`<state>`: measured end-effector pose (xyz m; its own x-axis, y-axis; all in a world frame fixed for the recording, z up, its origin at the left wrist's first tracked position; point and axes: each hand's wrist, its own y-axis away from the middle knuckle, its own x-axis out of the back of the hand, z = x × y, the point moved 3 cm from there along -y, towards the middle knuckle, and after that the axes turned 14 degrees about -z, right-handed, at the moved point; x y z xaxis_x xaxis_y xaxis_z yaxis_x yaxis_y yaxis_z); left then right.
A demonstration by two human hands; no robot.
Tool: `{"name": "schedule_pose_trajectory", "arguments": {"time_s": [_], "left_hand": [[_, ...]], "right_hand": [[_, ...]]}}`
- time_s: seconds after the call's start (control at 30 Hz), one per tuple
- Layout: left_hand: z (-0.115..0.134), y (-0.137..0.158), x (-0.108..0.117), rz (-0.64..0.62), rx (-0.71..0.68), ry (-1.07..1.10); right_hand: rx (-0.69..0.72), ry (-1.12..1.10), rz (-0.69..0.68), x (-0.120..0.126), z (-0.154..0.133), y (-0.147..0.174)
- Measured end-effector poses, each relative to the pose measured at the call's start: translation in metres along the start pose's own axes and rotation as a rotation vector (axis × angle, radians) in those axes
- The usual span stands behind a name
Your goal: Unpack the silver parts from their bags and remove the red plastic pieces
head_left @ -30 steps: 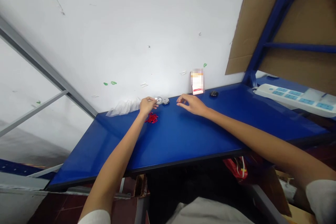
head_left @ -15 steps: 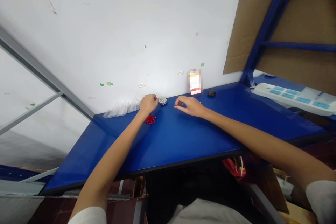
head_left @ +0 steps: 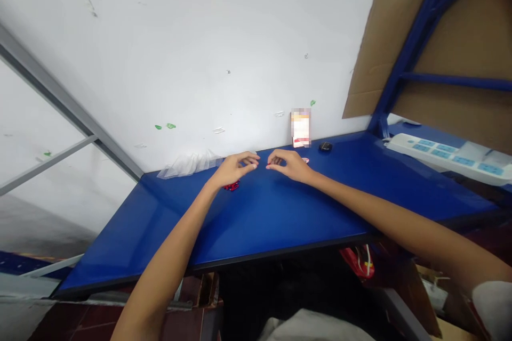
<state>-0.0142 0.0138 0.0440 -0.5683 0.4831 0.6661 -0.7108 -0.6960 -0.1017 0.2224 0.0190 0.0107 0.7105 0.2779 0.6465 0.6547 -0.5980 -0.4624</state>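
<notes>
My left hand [head_left: 237, 168] is above the blue table, with thumb and fingertips brought close together. Anything between them is too small to make out. Just under its wrist lies a pile of small red pieces [head_left: 232, 186], partly covered by the hand. The silver round stack near the wall is now mostly hidden behind my left fingers. Facing it, my right hand [head_left: 291, 165] pinches a small red piece [head_left: 268, 165] between thumb and forefinger. A small round pinkish-white object [head_left: 305, 160] shows behind the right hand.
Clear plastic bags [head_left: 190, 164] lie along the wall at left. A small card or box [head_left: 301, 129] leans on the wall beside a black object [head_left: 325, 146]. At right is a white power strip [head_left: 450, 157]. The blue table's [head_left: 256, 229] front edge is near me.
My left hand has moved right from beside the silver stack toward my right hand, its fingers now pointing right. My right hand keeps its pinch. The view has shifted slightly.
</notes>
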Motion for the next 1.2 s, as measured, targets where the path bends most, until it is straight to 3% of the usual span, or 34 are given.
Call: {"name": "schedule_pose_trajectory", "arguments": {"time_s": [0.13, 0.3, 0.47, 0.57, 0.67, 0.77, 0.87, 0.97, 1.07, 1.2], "left_hand": [[0.003, -0.003, -0.018, -0.048, -0.027, 0.128], [-0.003, -0.005, -0.023, 0.042, -0.038, -0.008], [-0.003, -0.006, -0.022, 0.018, -0.044, -0.121], [-0.004, -0.001, -0.006, 0.0, 0.012, -0.27], [-0.007, 0.013, 0.023, -0.038, 0.153, -0.445], [-0.011, 0.031, 0.049, -0.136, 0.296, -0.458], [-0.011, 0.044, 0.06, -0.242, 0.422, -0.459], [-0.008, 0.046, 0.062, -0.158, 0.464, -0.551], [-0.005, 0.041, 0.06, -0.012, 0.388, -0.624], [-0.007, 0.032, 0.049, 0.06, 0.278, -0.657]], "right_hand": [[-0.02, -0.139, -0.028, -0.009, -0.005, -0.002], [-0.011, -0.163, -0.042, -0.01, -0.013, -0.002], [0.008, -0.108, -0.039, -0.006, -0.013, -0.002], [-0.011, -0.061, -0.017, -0.004, -0.008, -0.002], [-0.034, 0.019, -0.008, 0.005, -0.003, -0.002], [-0.065, 0.196, -0.124, 0.022, 0.0, -0.001], [-0.094, 0.375, -0.25, 0.044, 0.003, 0.001], [-0.162, 0.407, -0.309, 0.066, 0.01, 0.006], [-0.284, 0.395, -0.435, 0.079, 0.023, 0.014], [-0.393, 0.339, -0.56, 0.084, 0.041, 0.023]]}}
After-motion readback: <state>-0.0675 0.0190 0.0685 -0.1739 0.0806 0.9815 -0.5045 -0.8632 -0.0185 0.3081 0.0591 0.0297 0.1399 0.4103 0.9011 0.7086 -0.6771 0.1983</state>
